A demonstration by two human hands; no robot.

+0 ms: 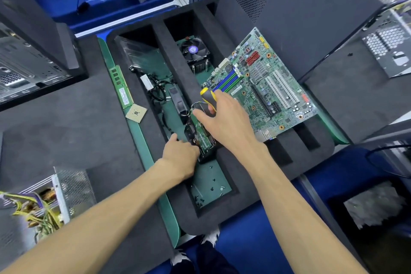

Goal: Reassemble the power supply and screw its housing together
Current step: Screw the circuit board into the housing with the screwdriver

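The open power supply (44, 202), a perforated metal housing with yellow and black wires spilling out, sits at the lower left edge. My right hand (222, 122) grips a yellow-and-black screwdriver (208, 98) over the black foam tray (255, 184). My left hand (181, 153) reaches into the tray's middle slot and holds a small black part with a green board (199, 138). Several loose screws (211, 189) lie on the green floor of that slot, just in front of my left hand.
A motherboard (262, 87) lies across the tray's right side. A cooler fan (193, 51) sits at the back, cables (158, 91) in the left slot. A RAM stick (121, 88) and a CPU (136, 113) lie left of the tray. Dark computer cases stand around.
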